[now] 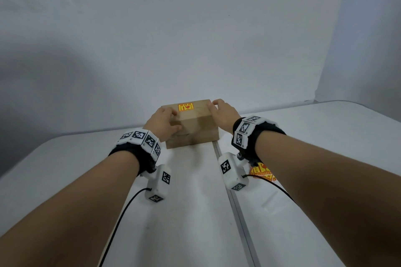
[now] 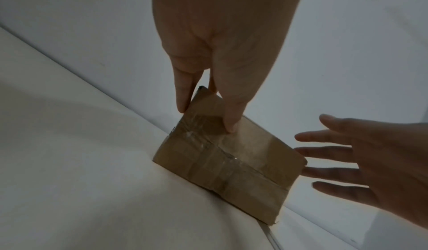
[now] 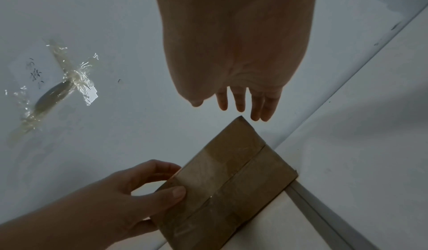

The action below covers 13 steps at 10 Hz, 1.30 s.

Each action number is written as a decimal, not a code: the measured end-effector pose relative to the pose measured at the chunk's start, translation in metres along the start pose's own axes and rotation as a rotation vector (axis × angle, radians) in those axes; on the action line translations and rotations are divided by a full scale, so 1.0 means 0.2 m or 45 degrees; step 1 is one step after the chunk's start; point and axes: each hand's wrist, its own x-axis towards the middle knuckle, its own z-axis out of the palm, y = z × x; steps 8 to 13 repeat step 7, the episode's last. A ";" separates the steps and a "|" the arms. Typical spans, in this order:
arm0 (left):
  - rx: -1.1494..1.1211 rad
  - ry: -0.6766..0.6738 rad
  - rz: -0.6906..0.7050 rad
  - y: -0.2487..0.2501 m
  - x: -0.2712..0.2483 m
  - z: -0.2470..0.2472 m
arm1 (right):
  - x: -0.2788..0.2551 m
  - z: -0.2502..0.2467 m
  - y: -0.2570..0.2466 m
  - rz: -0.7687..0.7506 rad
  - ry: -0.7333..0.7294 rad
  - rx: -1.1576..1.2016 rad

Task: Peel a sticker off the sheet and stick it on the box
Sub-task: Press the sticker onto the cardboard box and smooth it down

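A brown taped cardboard box (image 1: pixel 195 130) stands on the white table near the wall. A yellow and red sticker (image 1: pixel 186 107) lies flat on its top. My left hand (image 1: pixel 167 122) grips the box's left end, thumb (image 3: pixel 171 194) on the near face and fingers (image 3: pixel 159 168) curled round the side. My right hand (image 1: pixel 219 108) is at the box's top right corner with straight, spread fingers (image 2: pixel 324 153); contact is unclear. The sticker sheet (image 1: pixel 261 172) lies on the table under my right wrist, mostly hidden.
A metal seam (image 1: pixel 234 201) runs down the table (image 1: pixel 65 169) from the box toward me. The white wall (image 1: pixel 195 39) rises just behind the box, with a taped patch (image 3: pixel 62 87) on it. Black cables (image 1: pixel 121 217) trail from both wrist cameras.
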 end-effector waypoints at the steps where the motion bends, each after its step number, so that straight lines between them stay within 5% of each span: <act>1: 0.043 -0.035 -0.001 0.02 0.00 0.01 | -0.03 0.00 -0.01 -0.025 0.005 -0.018; 7: 0.016 0.067 0.061 0.14 -0.48 -0.24 | -0.55 -0.09 -0.16 -0.247 0.054 -0.006; 13: 0.016 0.067 0.061 0.14 -0.48 -0.24 | -0.55 -0.09 -0.16 -0.247 0.054 -0.006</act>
